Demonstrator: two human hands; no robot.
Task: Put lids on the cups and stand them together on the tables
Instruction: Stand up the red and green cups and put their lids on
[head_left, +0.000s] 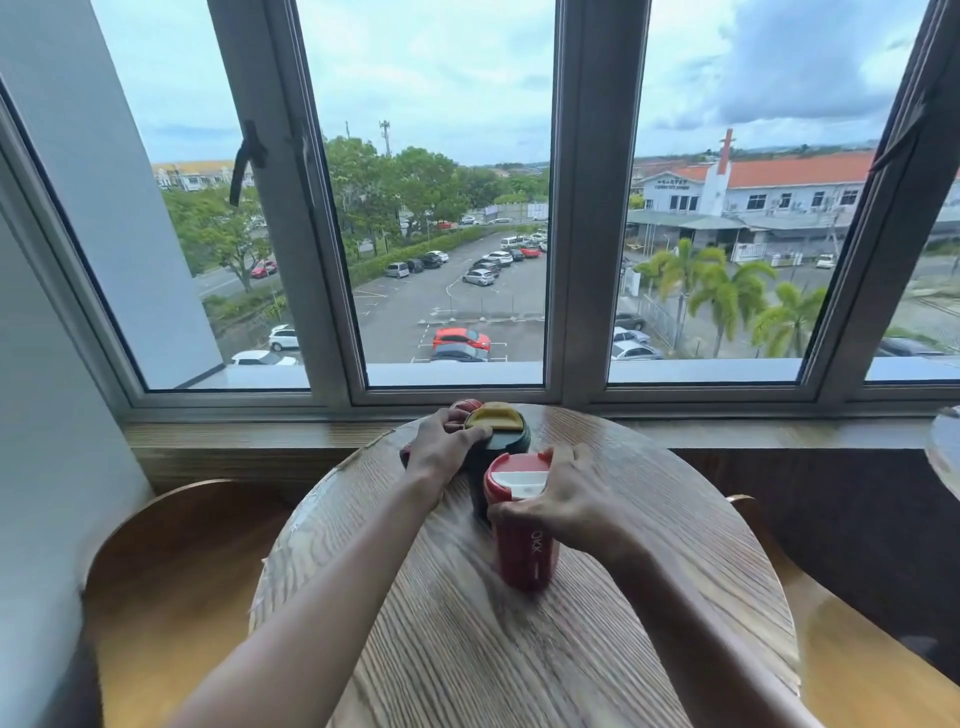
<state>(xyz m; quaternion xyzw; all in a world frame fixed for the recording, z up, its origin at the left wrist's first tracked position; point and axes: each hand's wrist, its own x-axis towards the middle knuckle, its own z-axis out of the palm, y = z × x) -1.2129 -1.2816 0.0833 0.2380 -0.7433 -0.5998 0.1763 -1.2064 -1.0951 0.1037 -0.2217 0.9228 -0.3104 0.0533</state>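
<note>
A: so what's on the left?
B: left hand (441, 441) is clamped on the dark green cup (496, 457) with the yellow lid (492, 415), far side of the round wooden counter (467, 649). There's something red (466, 404) behind it, can't tell what.
A: and the right?
B: right hand (563, 501) grips the red cup (522, 540) by its lidded top, just beside the green one.

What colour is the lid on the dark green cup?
Yellow lid, under the left hand; head view.
</note>
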